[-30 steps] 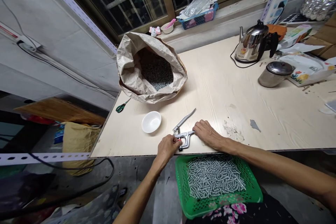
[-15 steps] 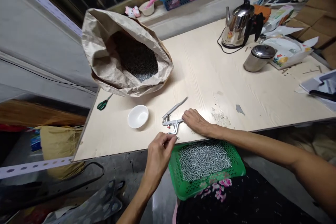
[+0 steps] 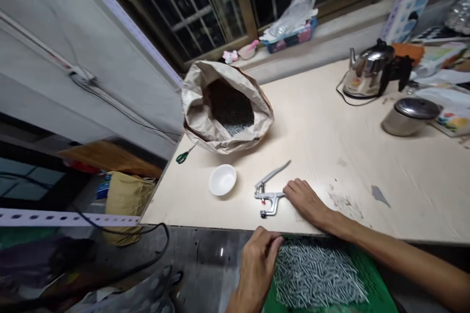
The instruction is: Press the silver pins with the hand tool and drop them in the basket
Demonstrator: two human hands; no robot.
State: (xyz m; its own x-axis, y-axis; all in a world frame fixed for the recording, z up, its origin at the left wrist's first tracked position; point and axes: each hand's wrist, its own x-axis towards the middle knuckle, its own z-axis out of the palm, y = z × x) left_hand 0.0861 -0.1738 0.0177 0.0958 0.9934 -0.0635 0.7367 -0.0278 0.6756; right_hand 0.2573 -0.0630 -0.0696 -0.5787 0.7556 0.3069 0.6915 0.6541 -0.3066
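Observation:
A metal hand press tool [image 3: 268,194] lies near the table's front edge with its long lever pointing up and away. My right hand [image 3: 306,200] rests on the table with its fingers closed over the tool's lower handle. Below the table edge, my left hand [image 3: 259,259] hovers at the left rim of a green basket [image 3: 378,293] full of small silver metal pieces [image 3: 317,274]. Its fingers are curled together in a pinch; what they hold is hidden. A small white bowl [image 3: 222,179] stands left of the tool.
A rolled-down paper sack [image 3: 223,107] of dark metal parts stands at the back left, green-handled scissors [image 3: 182,156] beside it. A steel kettle [image 3: 369,76] and a lidded steel pot [image 3: 409,116] stand at the right. Cables trail on the floor below left.
My left hand has drawn back from the tool's jaw, off the table and down to the basket. My right hand stays on the tool's handle. The view has shifted.

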